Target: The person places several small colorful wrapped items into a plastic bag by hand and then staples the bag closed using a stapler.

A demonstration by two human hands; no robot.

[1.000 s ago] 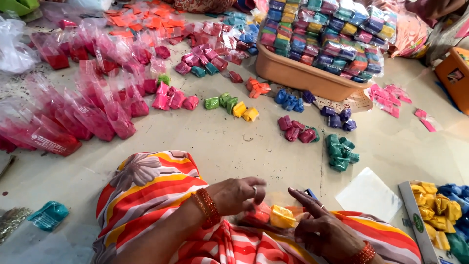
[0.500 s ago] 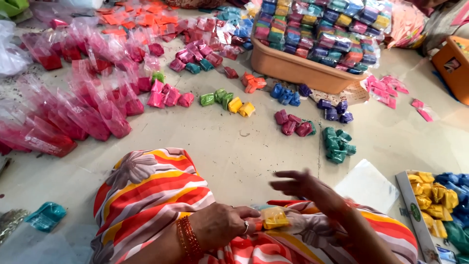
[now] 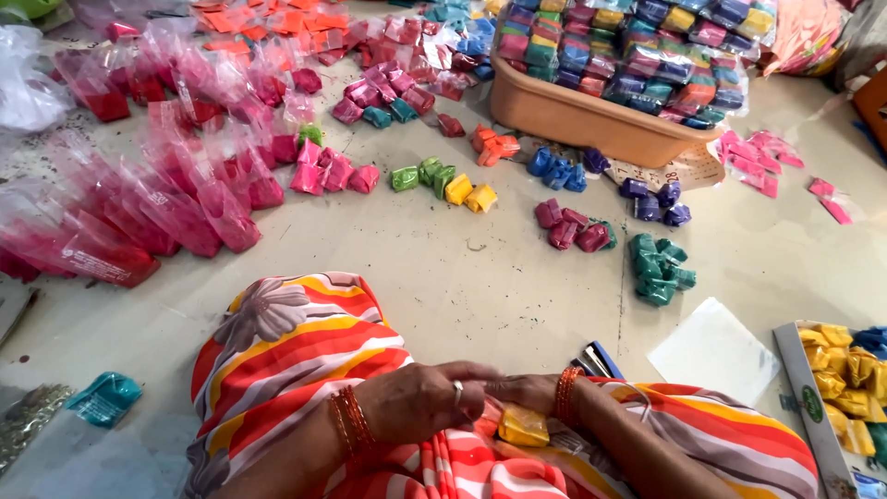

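While pink bags [image 3: 139, 199] of powder crowd the floor [image 3: 434, 286] at left, small packets spread rightward in colour groups: pink [image 3: 328, 174], green [image 3: 423, 174], yellow [image 3: 469, 195], orange [image 3: 492, 143], blue [image 3: 557, 170], maroon [image 3: 573, 226] and teal [image 3: 658, 268]. A lone teal packet [image 3: 104, 397] lies near the bottom left corner. Further right, a tan tub [image 3: 591, 120] sits heaped above its rim with mixed packets [image 3: 637, 51], purple, green, blue and yellow among them. At the far right edge a flat box [image 3: 806, 397] holds yellow packets [image 3: 845, 370].

Low in the frame, over a lap draped in orange-striped cloth [image 3: 296, 360], the person's hands meet. The left hand [image 3: 420, 402], bangles at the wrist and a ring on one finger, curls palm down with its fingers bent, fingertips touching the right hand. The right hand [image 3: 525, 393], also bangled, reaches in from the right with its fingers drawn together against the left; what, if anything, they pinch cannot be told. A yellow packet [image 3: 524, 427] rests on the lap just below both hands, touching the right hand's underside. A blue stapler [image 3: 601, 359] lies on the floor just behind the right wrist, beside a white sheet [image 3: 711, 351].
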